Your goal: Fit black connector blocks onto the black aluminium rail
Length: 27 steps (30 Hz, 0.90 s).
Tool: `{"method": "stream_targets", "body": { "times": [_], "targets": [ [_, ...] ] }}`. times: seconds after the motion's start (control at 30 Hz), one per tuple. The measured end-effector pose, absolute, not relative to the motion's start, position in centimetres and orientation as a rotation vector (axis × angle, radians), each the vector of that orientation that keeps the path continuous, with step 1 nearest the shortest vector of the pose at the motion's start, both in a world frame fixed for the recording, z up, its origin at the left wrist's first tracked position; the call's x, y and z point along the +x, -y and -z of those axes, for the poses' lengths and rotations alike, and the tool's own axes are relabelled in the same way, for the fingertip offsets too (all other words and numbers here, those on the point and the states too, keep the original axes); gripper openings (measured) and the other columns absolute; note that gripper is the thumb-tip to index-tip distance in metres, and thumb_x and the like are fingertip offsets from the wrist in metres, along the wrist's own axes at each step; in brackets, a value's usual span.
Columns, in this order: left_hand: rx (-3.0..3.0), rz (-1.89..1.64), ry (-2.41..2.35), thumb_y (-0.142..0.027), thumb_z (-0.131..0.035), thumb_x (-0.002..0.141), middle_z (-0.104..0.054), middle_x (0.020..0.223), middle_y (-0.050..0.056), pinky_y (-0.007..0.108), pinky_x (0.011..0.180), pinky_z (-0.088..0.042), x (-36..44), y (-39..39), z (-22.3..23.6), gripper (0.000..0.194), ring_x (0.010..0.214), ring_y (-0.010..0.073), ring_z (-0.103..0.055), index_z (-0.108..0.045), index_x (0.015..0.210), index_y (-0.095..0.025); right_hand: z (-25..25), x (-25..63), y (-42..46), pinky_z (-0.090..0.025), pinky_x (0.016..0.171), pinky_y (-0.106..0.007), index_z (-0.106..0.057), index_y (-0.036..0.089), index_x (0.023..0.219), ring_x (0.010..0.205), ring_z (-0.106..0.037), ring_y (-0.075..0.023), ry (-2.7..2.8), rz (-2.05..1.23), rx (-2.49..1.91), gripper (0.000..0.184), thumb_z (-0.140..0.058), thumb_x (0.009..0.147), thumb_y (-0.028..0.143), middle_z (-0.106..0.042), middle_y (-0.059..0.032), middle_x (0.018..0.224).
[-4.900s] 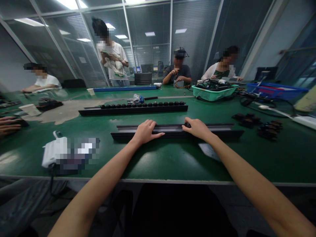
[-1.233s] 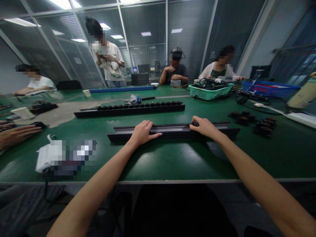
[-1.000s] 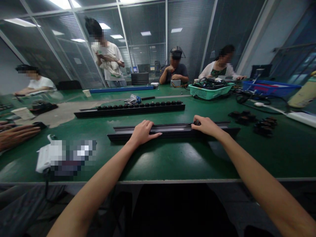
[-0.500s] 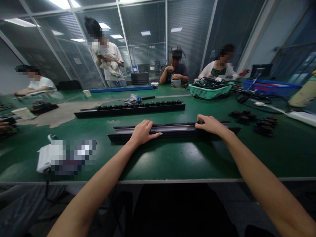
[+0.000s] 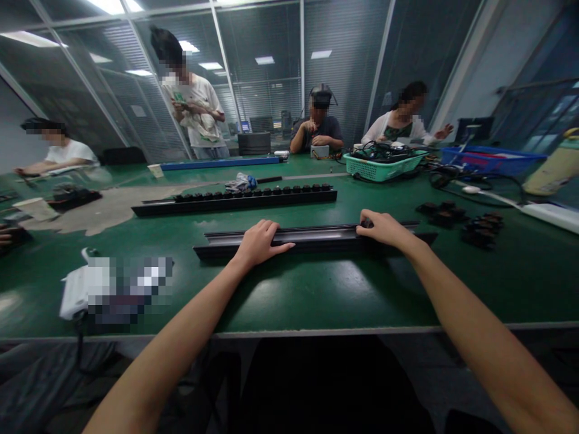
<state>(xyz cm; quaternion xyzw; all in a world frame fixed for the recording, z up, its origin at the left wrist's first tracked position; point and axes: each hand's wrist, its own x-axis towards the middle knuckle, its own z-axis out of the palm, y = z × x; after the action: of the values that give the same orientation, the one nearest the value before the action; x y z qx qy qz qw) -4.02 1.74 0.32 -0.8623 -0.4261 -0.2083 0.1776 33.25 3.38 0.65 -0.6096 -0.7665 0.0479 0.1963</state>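
My long black metal rail, silver-lipped, beneath my open left grip, right grip closed on a small black knob.

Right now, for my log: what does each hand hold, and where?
The right hand seems to hold a black knob on the rail by its top; the left hand rests on it.

Black rail: right hand covers small dark piece on top, only sliver showing, kind cannot be told; left hand hides part of rail's upper edge. Left of rail, pixelated object on tabletop blurred, only white part readable. Right of rail, dark parts too small to tell. Picture's left edge cuts off co-worker's hand; right edge cuts off pale bottle.
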Motion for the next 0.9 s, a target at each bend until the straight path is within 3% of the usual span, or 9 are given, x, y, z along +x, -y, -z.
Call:
{"method": "stream_targets", "body": {
  "times": [0.9],
  "targets": [
    [-2.453,0.591,1.222,-0.071,-0.046,0.088,-0.064,0.103,0.011,0.038,0.086,-0.049,-4.0,-1.7,-0.4,0.057,0.1,0.0271,-0.059,-0.059,0.102,-0.018,-0.7,35.1,-3.7,-0.042,0.068,-0.03,-0.058,0.024,0.086,0.076,-0.061,-0.0218,2.141,-0.104,-1.822,0.022,-0.059,0.076,0.044,-0.068,-0.005,0.083]
  ]
}}
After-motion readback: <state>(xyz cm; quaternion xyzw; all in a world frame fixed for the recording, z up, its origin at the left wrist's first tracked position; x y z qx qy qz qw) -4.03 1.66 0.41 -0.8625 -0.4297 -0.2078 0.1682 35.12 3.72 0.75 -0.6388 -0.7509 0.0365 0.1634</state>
